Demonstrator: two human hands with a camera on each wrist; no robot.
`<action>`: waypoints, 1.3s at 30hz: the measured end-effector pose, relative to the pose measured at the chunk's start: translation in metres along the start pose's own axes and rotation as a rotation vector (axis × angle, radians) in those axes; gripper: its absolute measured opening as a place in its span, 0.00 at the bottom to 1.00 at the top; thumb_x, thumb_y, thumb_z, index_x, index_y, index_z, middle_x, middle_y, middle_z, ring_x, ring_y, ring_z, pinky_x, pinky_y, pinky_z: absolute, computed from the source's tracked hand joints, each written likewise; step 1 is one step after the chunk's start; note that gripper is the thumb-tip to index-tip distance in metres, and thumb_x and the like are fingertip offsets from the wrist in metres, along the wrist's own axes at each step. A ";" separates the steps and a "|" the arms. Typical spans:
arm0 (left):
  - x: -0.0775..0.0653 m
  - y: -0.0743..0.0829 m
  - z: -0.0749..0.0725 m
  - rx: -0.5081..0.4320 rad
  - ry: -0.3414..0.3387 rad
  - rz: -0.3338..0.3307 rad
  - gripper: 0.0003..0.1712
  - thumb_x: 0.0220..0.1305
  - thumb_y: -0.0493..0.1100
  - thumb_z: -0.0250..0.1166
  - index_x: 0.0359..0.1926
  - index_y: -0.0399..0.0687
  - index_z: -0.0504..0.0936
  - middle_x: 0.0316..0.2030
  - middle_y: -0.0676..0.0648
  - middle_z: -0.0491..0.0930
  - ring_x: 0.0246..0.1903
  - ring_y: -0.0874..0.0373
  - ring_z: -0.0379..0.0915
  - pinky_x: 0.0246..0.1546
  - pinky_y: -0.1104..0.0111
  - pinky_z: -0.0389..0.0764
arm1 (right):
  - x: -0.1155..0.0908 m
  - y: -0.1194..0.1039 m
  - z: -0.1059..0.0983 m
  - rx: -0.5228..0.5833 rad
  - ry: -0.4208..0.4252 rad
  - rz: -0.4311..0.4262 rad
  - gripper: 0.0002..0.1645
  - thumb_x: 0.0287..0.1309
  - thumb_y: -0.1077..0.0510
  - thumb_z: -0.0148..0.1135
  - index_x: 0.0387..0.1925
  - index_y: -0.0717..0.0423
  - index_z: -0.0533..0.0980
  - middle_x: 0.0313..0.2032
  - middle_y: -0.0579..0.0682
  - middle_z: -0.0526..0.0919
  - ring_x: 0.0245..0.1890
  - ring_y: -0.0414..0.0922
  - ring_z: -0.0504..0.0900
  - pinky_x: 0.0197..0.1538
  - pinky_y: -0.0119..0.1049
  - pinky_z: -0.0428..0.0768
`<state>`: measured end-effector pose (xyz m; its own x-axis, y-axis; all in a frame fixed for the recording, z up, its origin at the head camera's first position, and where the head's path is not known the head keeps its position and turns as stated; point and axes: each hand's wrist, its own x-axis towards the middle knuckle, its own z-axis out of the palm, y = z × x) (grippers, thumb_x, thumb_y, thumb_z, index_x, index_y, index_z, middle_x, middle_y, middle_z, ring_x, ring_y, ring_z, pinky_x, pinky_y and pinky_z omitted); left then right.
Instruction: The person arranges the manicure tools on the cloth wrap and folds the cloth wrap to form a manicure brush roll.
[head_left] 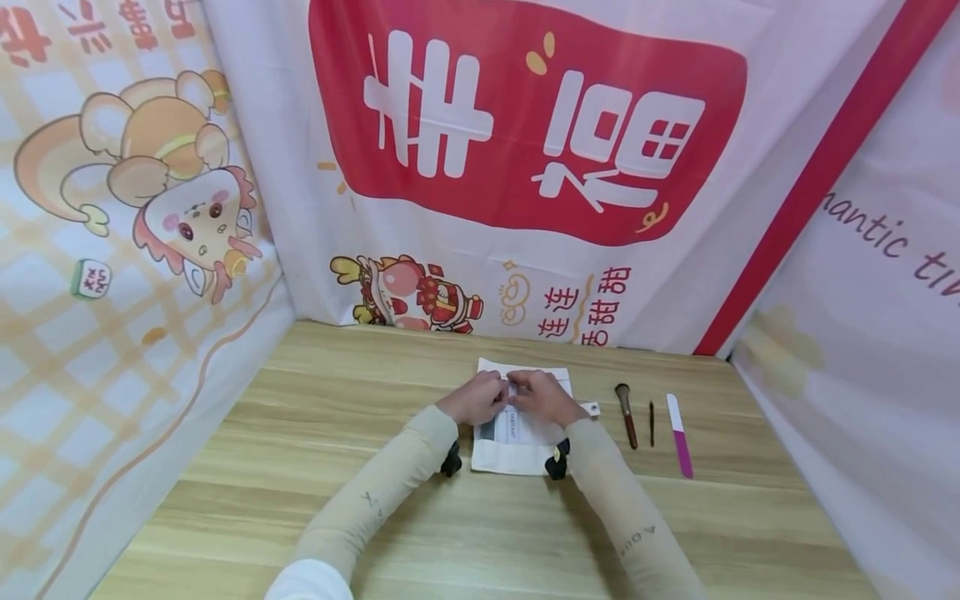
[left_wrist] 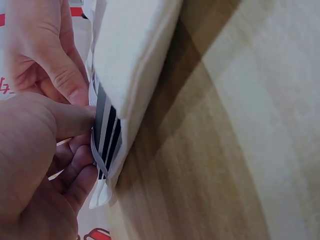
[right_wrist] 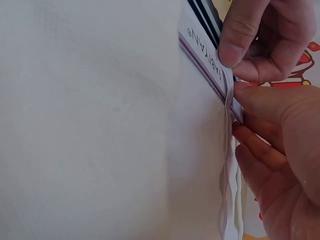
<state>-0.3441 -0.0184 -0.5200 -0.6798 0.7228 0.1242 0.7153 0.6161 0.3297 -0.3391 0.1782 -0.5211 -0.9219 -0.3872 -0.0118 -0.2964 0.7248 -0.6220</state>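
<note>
In the head view a white fabric pouch [head_left: 510,461] lies unfolded on the table under both hands. A thin flat case [right_wrist: 199,46] with dark stripes and printed lettering sits in it, tucked against a wavy white elastic band [right_wrist: 227,165]. My left hand [head_left: 482,397] pinches the band where it crosses the flat case, thumb in front. Beside it, my right hand [head_left: 542,397] pinches the band at the case's corner, as the right wrist view shows. The two hands nearly touch. Fingers partly hide the case's far end.
To the pouch's right lie a makeup brush [head_left: 626,417], a short dark brown stick [head_left: 652,423] and a white-and-magenta file [head_left: 679,435]. A snap tab [head_left: 592,408] sticks out from the pouch. Printed cloth walls [head_left: 525,283] bound the wooden table [head_left: 420,533] behind and at both sides.
</note>
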 end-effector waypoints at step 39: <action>0.025 0.022 0.005 -0.039 -0.086 -0.011 0.05 0.69 0.37 0.68 0.38 0.46 0.90 0.36 0.51 0.85 0.40 0.59 0.76 0.50 0.66 0.80 | -0.195 0.147 -0.126 -0.156 0.212 0.334 0.39 0.70 0.52 0.69 0.71 0.71 0.68 0.67 0.74 0.75 0.67 0.74 0.74 0.65 0.68 0.75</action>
<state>-0.3446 0.0148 -0.5142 -0.6700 0.7413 0.0398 0.6999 0.6128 0.3668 -0.2340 0.4325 -0.5118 -0.9998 -0.0029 -0.0214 0.0078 0.8743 -0.4854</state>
